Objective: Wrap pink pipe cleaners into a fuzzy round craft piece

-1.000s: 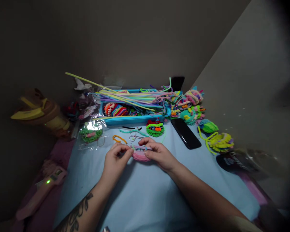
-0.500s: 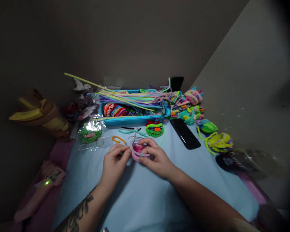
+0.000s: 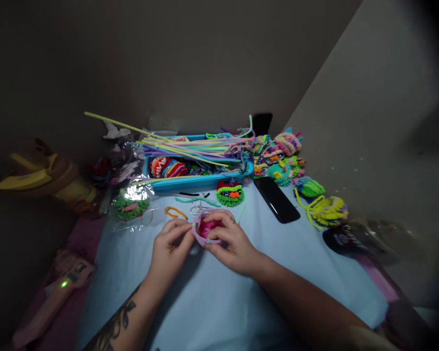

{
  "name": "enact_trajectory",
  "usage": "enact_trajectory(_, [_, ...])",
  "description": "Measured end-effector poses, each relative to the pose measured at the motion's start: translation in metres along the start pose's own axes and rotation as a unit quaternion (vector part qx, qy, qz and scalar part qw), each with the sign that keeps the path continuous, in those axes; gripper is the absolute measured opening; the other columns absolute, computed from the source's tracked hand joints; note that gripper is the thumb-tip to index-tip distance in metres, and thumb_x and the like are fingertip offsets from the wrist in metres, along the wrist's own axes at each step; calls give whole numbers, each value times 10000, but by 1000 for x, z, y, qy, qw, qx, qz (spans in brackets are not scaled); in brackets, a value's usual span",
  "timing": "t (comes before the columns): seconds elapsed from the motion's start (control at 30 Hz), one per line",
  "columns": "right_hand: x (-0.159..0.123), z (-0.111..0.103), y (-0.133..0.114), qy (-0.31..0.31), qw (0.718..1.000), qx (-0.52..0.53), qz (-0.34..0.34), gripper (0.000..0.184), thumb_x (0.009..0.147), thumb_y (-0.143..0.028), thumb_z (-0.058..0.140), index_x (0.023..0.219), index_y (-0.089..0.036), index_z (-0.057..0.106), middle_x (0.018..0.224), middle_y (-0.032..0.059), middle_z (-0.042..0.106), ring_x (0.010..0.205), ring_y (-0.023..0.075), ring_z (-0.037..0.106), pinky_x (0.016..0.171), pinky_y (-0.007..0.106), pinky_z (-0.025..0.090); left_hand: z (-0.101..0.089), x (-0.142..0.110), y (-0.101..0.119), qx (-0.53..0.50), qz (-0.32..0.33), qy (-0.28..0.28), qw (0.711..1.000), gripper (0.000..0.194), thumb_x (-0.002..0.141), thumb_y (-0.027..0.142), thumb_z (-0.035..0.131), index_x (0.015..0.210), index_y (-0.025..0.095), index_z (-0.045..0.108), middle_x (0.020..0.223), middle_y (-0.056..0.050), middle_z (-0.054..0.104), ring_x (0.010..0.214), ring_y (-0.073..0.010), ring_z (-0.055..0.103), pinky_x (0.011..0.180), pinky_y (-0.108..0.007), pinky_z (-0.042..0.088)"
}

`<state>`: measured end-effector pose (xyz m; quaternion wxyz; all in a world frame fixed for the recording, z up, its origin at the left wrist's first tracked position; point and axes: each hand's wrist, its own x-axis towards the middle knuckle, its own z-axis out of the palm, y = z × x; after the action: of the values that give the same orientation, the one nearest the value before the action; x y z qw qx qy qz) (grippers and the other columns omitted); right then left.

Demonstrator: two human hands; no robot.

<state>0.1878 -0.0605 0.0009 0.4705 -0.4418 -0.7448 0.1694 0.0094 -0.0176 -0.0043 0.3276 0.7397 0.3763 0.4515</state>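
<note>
Between my hands is a pink and lilac pipe-cleaner cup (image 3: 201, 240), a round hollow piece with a lilac rim and deeper pink inside. My left hand (image 3: 171, 247) pinches its left edge between thumb and fingertips. My right hand (image 3: 233, 243) grips the right side, thumb outside and fingers reaching into the hollow. Just behind the cup, the looped handles of scissors (image 3: 195, 208) show; their blades are hidden. An orange pipe-cleaner loop (image 3: 175, 212) and a teal pipe-cleaner strip (image 3: 190, 200) lie close by, near a green fuzzy figure (image 3: 230, 196).
At the back, a blue tray (image 3: 193, 184) bears long pastel pipe cleaners (image 3: 197, 146). Several fuzzy figures and a black phone (image 3: 277, 200) lie at right, beyond them a dark cap (image 3: 346, 239). A plastic-bagged green figure (image 3: 130, 204) and a pink glue gun (image 3: 54, 292) are leftward.
The cup's rim has turned toward me, and its loose-looking lilac loop now sits closer to the pink body. Both hands keep hold. The whole view has shifted slightly.
</note>
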Motion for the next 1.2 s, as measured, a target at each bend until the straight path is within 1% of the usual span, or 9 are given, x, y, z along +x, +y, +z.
enact_trajectory(0.17, [1,-2,0,-2,1000,18,6,70,791,-158,645,791,-221,615,1074,67,575,1116,229,512,966,431,428,-1,-2,2,61,14,6,998,137,828,225,612,826,197,746,767,-30,672,728,-147,617,707,-266,473])
enact_trajectory(0.27, [1,0,0,-9,1000,-2,7,57,790,-176,641,794,-227,617,1079,68,576,1115,233,508,968,432,424,2,-4,3,82,-17,6,996,161,833,245,597,787,190,741,746,-31,679,719,-154,619,707,-274,472])
enact_trajectory(0.43, [-1,6,1,-21,999,-33,4,86,786,-159,611,814,-240,615,1096,68,576,1125,246,501,979,450,418,6,-6,2,54,-94,-10,994,194,839,267,572,784,178,736,782,-47,685,752,-163,635,702,-262,486])
enact_trajectory(0.53, [-1,7,1,-24,999,-36,3,102,778,-150,611,818,-243,617,1097,69,578,1132,252,495,984,456,413,6,-4,3,34,-105,-15,994,190,834,264,568,796,186,736,806,-47,685,770,-165,636,716,-258,487])
enact_trajectory(0.77, [-1,6,1,-15,1000,-5,26,79,774,-149,641,793,-223,620,1082,64,575,1108,231,498,974,427,410,5,1,9,-18,-127,-14,992,173,809,276,584,769,173,717,770,-39,662,729,-154,616,650,-233,472])
enact_trajectory(0.9, [0,6,-1,-12,999,17,36,84,766,-143,654,757,-219,619,1053,60,581,1082,226,516,964,421,413,6,1,7,-36,-140,-12,989,160,797,276,598,753,174,713,761,-37,648,725,-152,601,645,-233,462])
enact_trajectory(1.03, [0,5,-2,0,995,51,90,70,777,-176,663,744,-222,622,1054,59,569,1080,221,530,954,402,428,4,2,1,-75,-145,-22,986,170,779,314,629,735,173,713,766,-46,631,758,-168,589,674,-251,458])
enact_trajectory(1.13, [-1,2,0,14,986,90,139,50,794,-196,646,752,-210,623,1060,61,547,1065,207,544,941,377,434,2,4,0,-91,-150,-43,984,224,791,358,621,699,172,706,733,-42,596,731,-165,563,659,-254,441])
enact_trajectory(1.2, [0,0,3,11,979,115,166,51,804,-214,632,754,-203,624,1060,62,535,1053,202,546,927,367,436,1,4,1,-89,-151,-50,983,260,795,387,617,674,172,697,715,-35,573,712,-162,545,656,-256,435])
